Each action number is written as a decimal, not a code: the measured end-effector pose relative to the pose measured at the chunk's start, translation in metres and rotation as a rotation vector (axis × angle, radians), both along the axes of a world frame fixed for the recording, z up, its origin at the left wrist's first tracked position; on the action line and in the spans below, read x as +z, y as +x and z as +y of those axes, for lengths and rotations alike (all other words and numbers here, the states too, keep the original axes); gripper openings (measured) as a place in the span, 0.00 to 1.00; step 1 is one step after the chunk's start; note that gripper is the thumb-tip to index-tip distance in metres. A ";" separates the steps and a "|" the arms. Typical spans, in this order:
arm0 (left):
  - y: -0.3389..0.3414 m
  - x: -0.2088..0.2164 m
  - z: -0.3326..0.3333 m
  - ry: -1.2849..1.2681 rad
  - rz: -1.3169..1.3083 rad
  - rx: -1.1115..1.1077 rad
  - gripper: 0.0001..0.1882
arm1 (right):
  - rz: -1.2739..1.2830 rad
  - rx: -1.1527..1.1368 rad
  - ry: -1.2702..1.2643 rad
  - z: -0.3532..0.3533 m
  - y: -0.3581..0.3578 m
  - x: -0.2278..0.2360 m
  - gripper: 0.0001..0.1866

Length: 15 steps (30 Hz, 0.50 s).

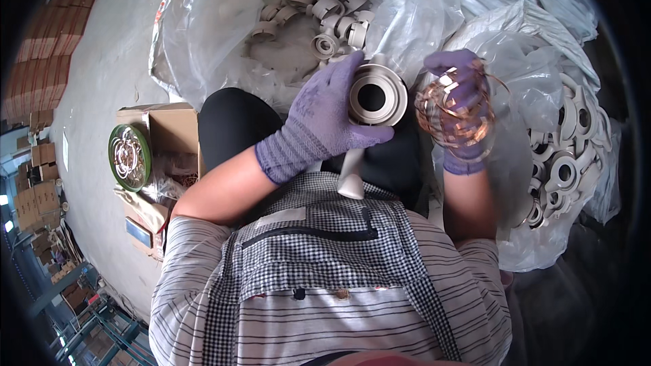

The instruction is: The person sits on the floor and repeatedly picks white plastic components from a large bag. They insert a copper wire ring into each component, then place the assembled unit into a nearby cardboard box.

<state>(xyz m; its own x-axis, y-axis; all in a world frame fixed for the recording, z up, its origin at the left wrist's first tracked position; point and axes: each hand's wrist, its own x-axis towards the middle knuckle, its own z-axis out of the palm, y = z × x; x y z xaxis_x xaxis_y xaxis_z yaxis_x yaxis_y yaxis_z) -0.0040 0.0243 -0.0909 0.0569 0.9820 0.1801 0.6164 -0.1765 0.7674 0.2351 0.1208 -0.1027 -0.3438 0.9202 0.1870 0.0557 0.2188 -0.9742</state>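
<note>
My left hand [325, 105], in a purple knit glove, grips a beige round plastic housing [397, 98] by its left side, with thumb and fingers spread round its rim. A dark opening shows in the housing's middle. A pale handle-like stem [351, 179] sticks out below it, over my lap. To the right, apart from the housing, my right hand [464, 105], gloved alike, is closed on a bunch of thin copper-coloured rings [454, 112]. The rings hang loosely over the fingers and are smeared by motion.
Ahead, a clear plastic-lined sack [217, 41] holds several beige parts [325, 44]. Another lined bag at right holds several ring-ended pale parts [566, 171]. At left are an open cardboard box [173, 129] and a green round dish [115, 159] of rings. Stacked cartons [51, 54] stand farther left.
</note>
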 end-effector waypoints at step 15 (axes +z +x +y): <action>0.005 0.079 -0.044 0.025 -0.541 -0.232 0.31 | -0.182 0.175 -0.119 -0.060 -0.021 0.113 0.15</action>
